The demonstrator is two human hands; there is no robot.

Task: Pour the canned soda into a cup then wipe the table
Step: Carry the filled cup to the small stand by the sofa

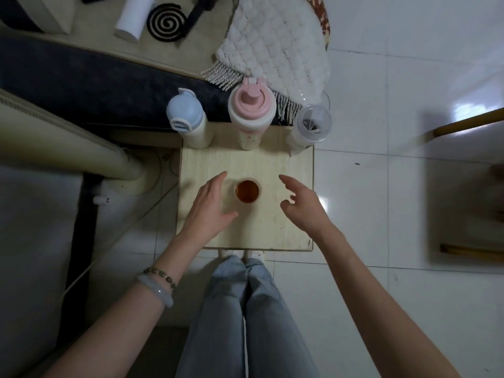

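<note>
Nearest to me are my knees in light grey-blue jeans (240,309), with both forearms reaching out over them. On my left wrist there's a pale smooth bangle (158,291) and a beaded bracelet (161,274) just past it.

My left hand (210,203) is palm-down over the table, fingers straight and pressed together, thumb swung out wide toward the cup. It's right beside the cup, but I can't tell if it's actually touching. My right hand (302,205) hovers on the other side, a bit further off, fingers loosely curled and spread with the index poking forward, holding nothing.

The cup (246,191) sits between my hands, about mid-table. It's clear plastic, round, with amber-brown liquid in it.

The table (272,230) is small and squarish with a pale wood-grain top, on a white glossy tile floor (381,186).

Along the far edge stand three bottles: blue-lidded bottle (188,118) on the left, pink-lidded bottle (251,110) in the middle and clear-lidded bottle (311,124) on the right. The pink one has speckly print on its body, too small to read.

Beyond those is a white bobbly rug (275,50) with a fringe, then a black mosquito coil (166,21) far left.
</note>
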